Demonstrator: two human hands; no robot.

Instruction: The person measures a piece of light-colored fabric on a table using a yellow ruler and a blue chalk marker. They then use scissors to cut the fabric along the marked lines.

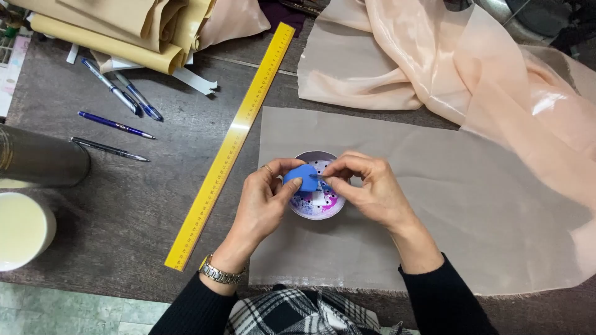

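- While both hands meet over a small white dish (318,209) stained purple, the left hand (264,201) pinches a blue chalk piece (302,177).
- Right hand (366,186): fingertips pressed together on the chalk's edge, perhaps around something thin; I cannot tell.
- Chalk looks light, stiff, brittle; best held by its flat faces.
- Sheer beige fabric (447,205) lies beneath, a yellow ruler (233,146) beside, pens (115,124) beyond.

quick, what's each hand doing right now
Left hand: closed on a blue chalk piece, held over a small bowl.
Right hand: fingertips pinched at the chalk's edge; whether it holds anything cannot be told.
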